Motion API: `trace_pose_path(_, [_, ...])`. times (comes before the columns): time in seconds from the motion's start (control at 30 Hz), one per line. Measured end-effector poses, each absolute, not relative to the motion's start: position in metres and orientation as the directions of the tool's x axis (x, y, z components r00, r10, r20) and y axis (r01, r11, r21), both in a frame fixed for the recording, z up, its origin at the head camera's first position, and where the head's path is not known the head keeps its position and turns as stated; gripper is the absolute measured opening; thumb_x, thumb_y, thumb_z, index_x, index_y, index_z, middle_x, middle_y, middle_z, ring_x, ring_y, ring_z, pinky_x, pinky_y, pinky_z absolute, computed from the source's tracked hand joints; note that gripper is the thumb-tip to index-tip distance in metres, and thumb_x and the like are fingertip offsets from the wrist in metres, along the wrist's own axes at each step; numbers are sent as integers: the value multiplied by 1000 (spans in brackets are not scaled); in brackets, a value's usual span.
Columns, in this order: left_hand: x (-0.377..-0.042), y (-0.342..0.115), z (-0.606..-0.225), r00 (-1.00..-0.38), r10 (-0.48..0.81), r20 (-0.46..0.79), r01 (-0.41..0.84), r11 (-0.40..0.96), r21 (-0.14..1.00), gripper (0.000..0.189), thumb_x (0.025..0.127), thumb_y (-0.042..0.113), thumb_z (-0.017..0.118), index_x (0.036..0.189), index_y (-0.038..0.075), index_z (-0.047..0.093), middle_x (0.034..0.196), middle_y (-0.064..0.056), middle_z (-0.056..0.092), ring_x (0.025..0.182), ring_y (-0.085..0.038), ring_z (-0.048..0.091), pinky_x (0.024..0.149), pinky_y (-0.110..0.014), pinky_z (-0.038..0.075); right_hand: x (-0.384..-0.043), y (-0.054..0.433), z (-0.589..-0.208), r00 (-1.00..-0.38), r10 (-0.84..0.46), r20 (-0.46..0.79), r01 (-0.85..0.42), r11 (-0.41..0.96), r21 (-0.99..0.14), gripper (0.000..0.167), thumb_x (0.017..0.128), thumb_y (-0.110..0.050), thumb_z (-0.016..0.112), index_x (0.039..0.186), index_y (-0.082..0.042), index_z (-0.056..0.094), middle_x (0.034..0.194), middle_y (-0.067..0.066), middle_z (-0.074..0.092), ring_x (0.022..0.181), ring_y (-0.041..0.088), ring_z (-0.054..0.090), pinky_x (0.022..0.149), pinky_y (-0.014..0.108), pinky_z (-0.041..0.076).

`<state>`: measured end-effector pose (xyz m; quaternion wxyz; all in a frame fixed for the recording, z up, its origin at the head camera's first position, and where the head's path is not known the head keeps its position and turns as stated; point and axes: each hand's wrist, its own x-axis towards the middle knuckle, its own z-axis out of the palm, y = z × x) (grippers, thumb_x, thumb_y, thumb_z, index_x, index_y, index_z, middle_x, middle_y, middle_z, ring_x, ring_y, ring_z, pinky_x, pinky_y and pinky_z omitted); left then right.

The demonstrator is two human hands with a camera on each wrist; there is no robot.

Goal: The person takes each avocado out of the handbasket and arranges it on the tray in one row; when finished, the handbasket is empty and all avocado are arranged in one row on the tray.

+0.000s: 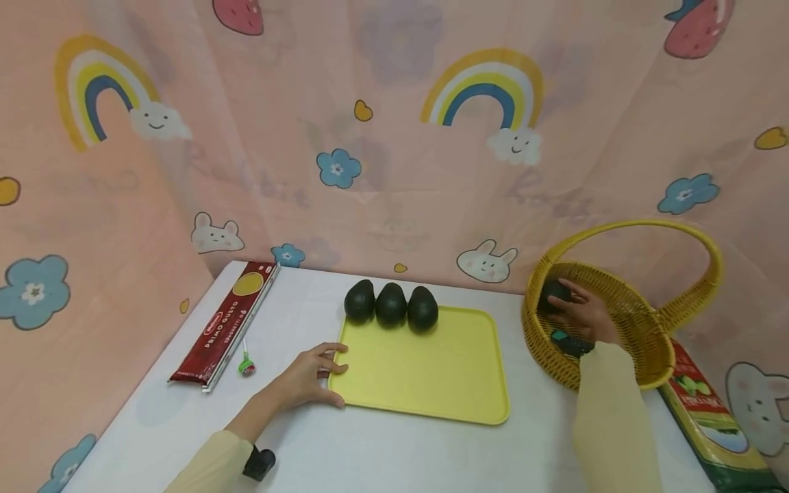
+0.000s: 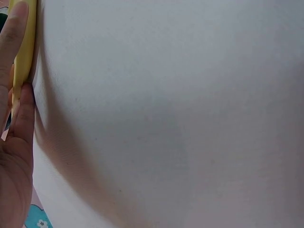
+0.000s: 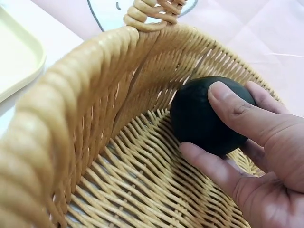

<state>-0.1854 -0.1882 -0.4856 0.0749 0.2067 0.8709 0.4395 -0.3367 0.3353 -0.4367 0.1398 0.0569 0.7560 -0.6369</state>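
In the head view my right hand (image 1: 584,311) is inside the yellow wicker basket (image 1: 641,342). It grips a dark avocado (image 3: 199,116), with the thumb on one side and fingers on the other, close over the woven bottom in the right wrist view. My left hand (image 1: 311,380) touches the left edge of the yellow tray (image 1: 425,376), its fingers spread along the rim and the thumb at the near corner. Three dark avocados (image 1: 391,305) stand in a row at the tray's far left edge.
A red spaghetti packet (image 1: 224,329) lies at the left of the white table, with a green-wrapped lollipop (image 1: 246,366) beside it. To the right, a red, yellow and green bag (image 1: 709,411) lies partly behind the basket. The basket handle (image 1: 641,224) arches upright. A patterned pink cloth (image 1: 394,171) hangs behind.
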Motion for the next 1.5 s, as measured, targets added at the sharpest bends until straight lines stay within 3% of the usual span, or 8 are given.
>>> trace_pose_path(0.2, [-184, -186, -485, -904, 427, 34, 281, 533, 798, 63, 63, 25, 89, 111, -9, 67, 136, -14, 48, 126, -40, 46, 92, -29, 52, -327, 342, -436, -941, -119, -317, 306, 103, -946, 83, 93, -18, 64, 154, -15, 9, 153, 21, -24, 80, 3, 66, 82, 27, 58])
trace_pose_path(0.33, [-183, -187, -485, -904, 426, 29, 279, 538, 795, 63, 63, 26, 89, 111, -8, 68, 136, -14, 48, 126, -40, 46, 92, -29, 52, -320, 345, -435, -936, -134, -325, 314, 96, -945, 82, 93, -17, 63, 155, -15, 8, 153, 19, -25, 83, 9, 69, 70, 21, 58])
trace_pose_path(0.5, [-180, -189, -486, -905, 424, 38, 287, 542, 790, 63, 62, 26, 89, 111, -8, 68, 136, -14, 48, 125, -42, 46, 92, -28, 53, -313, 349, -433, -933, -168, -319, 318, 36, -947, 81, 94, -14, 61, 155, -15, 7, 152, 17, -27, 87, 11, 69, 70, 20, 57])
trace_pose_path(0.7, [-179, -190, -488, -898, 436, 57, 313, 544, 778, 62, 63, 26, 89, 110, -9, 68, 135, -16, 48, 124, -44, 47, 90, -30, 54, -306, 357, -432, -937, -195, -290, 269, 127, -955, 77, 97, -17, 57, 155, -13, 6, 153, 22, -23, 87, 12, 69, 56, 18, 51])
trace_pose_path(0.83, [-178, -190, -489, -898, 437, 55, 315, 550, 774, 62, 63, 27, 88, 110, -8, 68, 135, -16, 48, 123, -43, 47, 90, -29, 54, -301, 361, -432, -944, -200, -263, 233, 162, -959, 76, 97, -18, 57, 154, -11, 7, 154, 24, -17, 89, 11, 68, 75, 23, 58])
trace_pose_path(0.97, [-178, -189, -487, -899, 434, 65, 323, 554, 767, 63, 62, 28, 88, 109, -8, 69, 135, -15, 48, 123, -43, 48, 90, -29, 54, -296, 363, -430, -949, -203, -240, 203, 188, -961, 76, 96, -18, 58, 154, -9, 9, 155, 26, -10, 92, 9, 67, 89, 35, 55])
trace_pose_path(1.27, [-180, -185, -482, -898, 436, 52, 316, 560, 766, 63, 63, 28, 88, 110, -8, 69, 135, -16, 48, 124, -43, 47, 90, -29, 53, -285, 366, -425, -958, -214, -192, 135, 253, -958, 72, 96, -17, 59, 153, -8, 16, 154, 28, -12, 92, 7, 66, 89, 38, 55])
trace_pose_path(1.5, [-182, -186, -480, -908, 417, 44, 296, 565, 770, 62, 61, 26, 90, 109, -7, 69, 136, -13, 48, 124, -42, 47, 91, -29, 53, -277, 366, -425, -965, -225, -132, 72, 257, -964, 67, 96, -16, 60, 153, -14, 24, 154, 30, -8, 93, 3, 64, 88, 39, 55])
